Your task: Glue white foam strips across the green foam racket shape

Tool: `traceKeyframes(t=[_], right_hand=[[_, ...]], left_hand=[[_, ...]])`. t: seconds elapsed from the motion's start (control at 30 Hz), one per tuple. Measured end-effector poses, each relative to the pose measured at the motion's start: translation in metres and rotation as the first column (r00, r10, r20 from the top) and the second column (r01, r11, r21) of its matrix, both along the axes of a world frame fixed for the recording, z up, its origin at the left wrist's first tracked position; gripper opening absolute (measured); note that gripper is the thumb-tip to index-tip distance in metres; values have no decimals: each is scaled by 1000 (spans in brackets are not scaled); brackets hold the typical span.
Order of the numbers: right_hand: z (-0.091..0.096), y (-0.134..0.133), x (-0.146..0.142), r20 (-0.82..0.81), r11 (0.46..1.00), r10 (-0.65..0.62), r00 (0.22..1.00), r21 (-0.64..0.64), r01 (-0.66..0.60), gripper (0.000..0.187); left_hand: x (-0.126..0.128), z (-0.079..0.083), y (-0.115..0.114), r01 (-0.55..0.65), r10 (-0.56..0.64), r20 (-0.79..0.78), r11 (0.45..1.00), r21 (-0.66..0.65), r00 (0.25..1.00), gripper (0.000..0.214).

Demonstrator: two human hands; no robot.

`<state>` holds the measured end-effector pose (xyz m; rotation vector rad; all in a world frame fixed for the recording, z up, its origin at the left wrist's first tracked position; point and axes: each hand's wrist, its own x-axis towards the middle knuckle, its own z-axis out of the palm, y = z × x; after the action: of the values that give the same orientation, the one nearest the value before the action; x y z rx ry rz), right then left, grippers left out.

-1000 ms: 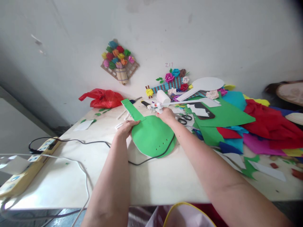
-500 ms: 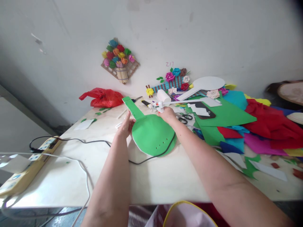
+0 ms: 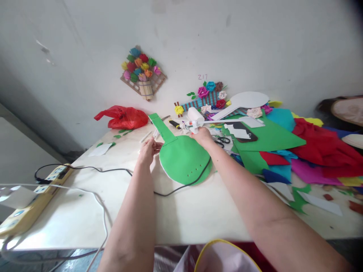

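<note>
A green banjo-shaped cutout [image 3: 184, 158] lies on the table, its round end towards me and its narrow neck pointing away to the left. Small holes run in a row near its lower right edge. Beside the joint of neck and body, my left hand [image 3: 149, 150] has its fingers bent against the cutout's left edge; part of the grip is hidden. My right hand [image 3: 202, 136] is wrapped around a white glue gun [image 3: 196, 124] just beyond the round part. A black cord [image 3: 176, 192] crosses the cutout's lower right.
A yellow power strip [image 3: 36, 198] sits at left, a red plastic bag [image 3: 124, 117] at back left. Black-handled scissors [image 3: 222, 141], a phone [image 3: 249, 134] and a white cutout [image 3: 249, 100] lie right of centre. Coloured sheets [image 3: 317, 147] pile at right.
The green cutout has shifted slightly to the right and its neck has turned a little. My left thumb has come away from the neck. My right hand has hardly moved.
</note>
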<state>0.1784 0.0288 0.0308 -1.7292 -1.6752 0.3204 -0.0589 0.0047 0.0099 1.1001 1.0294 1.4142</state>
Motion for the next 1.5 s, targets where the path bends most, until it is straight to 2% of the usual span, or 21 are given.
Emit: traceKeyframes(t=[0.2,0.53,0.77,0.9,0.97,1.03,1.1,1.17,1.3,1.4,1.5], right_hand=[[2,-1,3,-50,1000,-29,998,-9,28,31],[5,-3,3,-44,1000,-27,999,-13,27,30],[7,-5,3,-21,999,-31,999,-18,31,33],[8,-5,3,-12,999,-26,1000,-22,26,33],[8,-4,3,-13,999,-22,1000,-23,22,33],[7,-4,3,-22,1000,-16,1000,-19,15,32],[6,-3,3,-34,1000,-10,999,-9,10,32],[4,-2,4,-43,1000,-4,999,3,4,32],[-1,1,6,-53,1000,1,999,12,0,31],[-4,5,9,-49,999,-31,998,10,32,34],[-6,8,12,-36,997,-79,996,11,79,36]], left_hand=[[0,1,-5,60,-59,-49,998,15,997,27],[3,-1,-8,193,-196,-44,980,-55,980,14],[1,-2,-8,208,-210,-32,976,-60,977,10],[1,-1,-4,204,-207,-12,972,-116,978,16],[2,-1,-2,165,-167,-3,975,-146,986,18],[2,-2,1,68,-68,7,990,-127,998,17],[2,-2,2,-16,18,32,998,-67,999,20],[1,-3,4,-55,54,77,998,9,996,24],[-5,-3,7,-180,150,231,977,117,961,25],[-9,-4,9,-270,223,304,955,123,926,25],[-9,-4,8,-290,246,303,951,106,920,25]])
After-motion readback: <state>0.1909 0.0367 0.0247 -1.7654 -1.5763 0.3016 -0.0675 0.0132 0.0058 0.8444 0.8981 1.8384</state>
